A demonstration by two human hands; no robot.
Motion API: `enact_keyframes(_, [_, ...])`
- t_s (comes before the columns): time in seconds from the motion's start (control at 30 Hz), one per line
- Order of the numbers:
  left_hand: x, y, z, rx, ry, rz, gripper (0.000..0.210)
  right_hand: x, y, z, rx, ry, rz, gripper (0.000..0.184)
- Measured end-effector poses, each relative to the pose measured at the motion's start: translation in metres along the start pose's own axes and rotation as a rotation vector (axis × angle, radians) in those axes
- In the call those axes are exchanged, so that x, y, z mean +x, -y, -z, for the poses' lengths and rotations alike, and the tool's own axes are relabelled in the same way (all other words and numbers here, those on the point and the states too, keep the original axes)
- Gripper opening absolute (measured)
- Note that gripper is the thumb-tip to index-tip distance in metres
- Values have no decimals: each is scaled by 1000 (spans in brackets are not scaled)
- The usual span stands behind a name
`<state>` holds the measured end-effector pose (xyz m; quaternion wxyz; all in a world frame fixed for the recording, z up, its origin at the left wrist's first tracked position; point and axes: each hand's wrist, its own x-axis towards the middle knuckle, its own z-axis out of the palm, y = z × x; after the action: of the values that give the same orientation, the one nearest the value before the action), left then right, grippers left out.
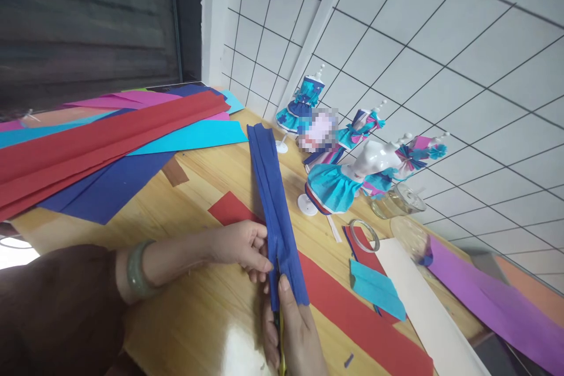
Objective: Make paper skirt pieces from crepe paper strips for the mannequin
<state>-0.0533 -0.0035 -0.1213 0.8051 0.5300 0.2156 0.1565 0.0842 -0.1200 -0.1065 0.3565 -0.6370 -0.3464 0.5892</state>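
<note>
A folded strip of dark blue crepe paper (273,194) lies at a slant in front of me, over a red paper strip (352,311). My left hand (244,247) pinches the blue strip's left edge between thumb and fingers. At its near end, my right hand (293,329) is closed around a pair of scissors (281,341) with dark and yellow handles. The blades run up into the blue paper, so most of their length is hidden. My right thumb rests against the paper beside the cut.
Stacked coloured paper, with a red folded length (114,141) on top, covers the left side. Several small dress forms, one with a turquoise skirt (332,188), stand by the tiled wall. A tape roll (365,236), turquoise piece (378,288), white strip (423,294) and purple paper (493,299) lie right.
</note>
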Motion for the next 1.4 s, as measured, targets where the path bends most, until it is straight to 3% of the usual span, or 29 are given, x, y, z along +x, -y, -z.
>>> enact_keyframes(0.3, [1,1,-2,-40,-6,-16,27,2,-4,2,21,63,44,54])
enact_keyframes(0.77, [0,2,-1,-84,-6,-39,28,1,-1,2,37,49,15,56])
enact_keyframes(1.07, [0,0,-5,-68,25,-30,28,-1,0,1,53,-1,-31,56])
enact_keyframes(1.4, [-1,0,-8,-85,27,-6,33,2,-3,2,-8,-58,13,54])
